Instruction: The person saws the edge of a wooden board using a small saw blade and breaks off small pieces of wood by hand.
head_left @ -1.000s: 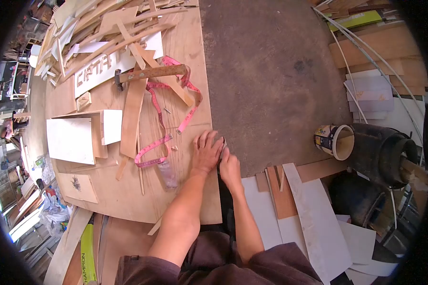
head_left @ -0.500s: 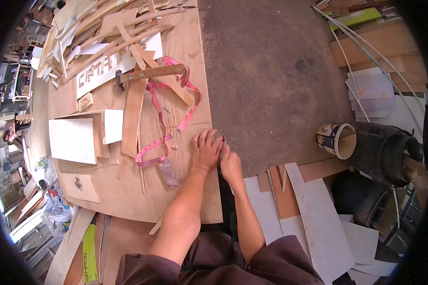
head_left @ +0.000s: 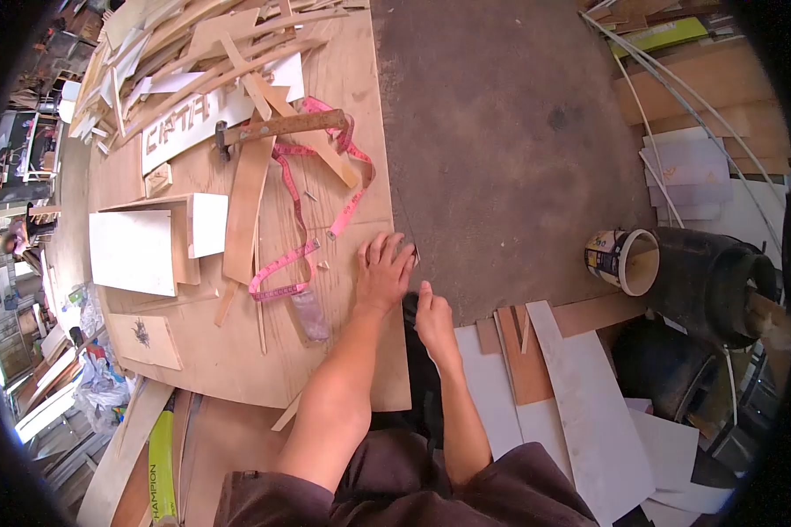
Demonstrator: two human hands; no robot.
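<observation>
My left hand [head_left: 384,274] rests palm down at the right edge of the plywood table [head_left: 360,369], fingers bent. A small thin piece [head_left: 416,256] shows at its fingertips; its kind is too small to tell. Just below and right, apart from it, my right hand [head_left: 436,324] is closed, thumb up, beyond the table edge; what it grips is hidden. Left of my left hand lie a pink measuring tape [head_left: 277,279], a small clear plastic packet [head_left: 309,316] and a nail [head_left: 311,196]. Farther up, a wooden-handled hammer [head_left: 281,127] lies across wood strips.
A pile of wood offcuts [head_left: 193,53] and a lettered white board [head_left: 180,132] lie at the table's far end. A white box-like piece [head_left: 134,252] sits left. On the right are a paint bucket [head_left: 637,262], a black drum [head_left: 699,272] and leaning boards [head_left: 580,386].
My right hand has moved down and slightly right, away from my left hand's fingertips. My left hand stays at the table edge. The view has shifted slightly.
</observation>
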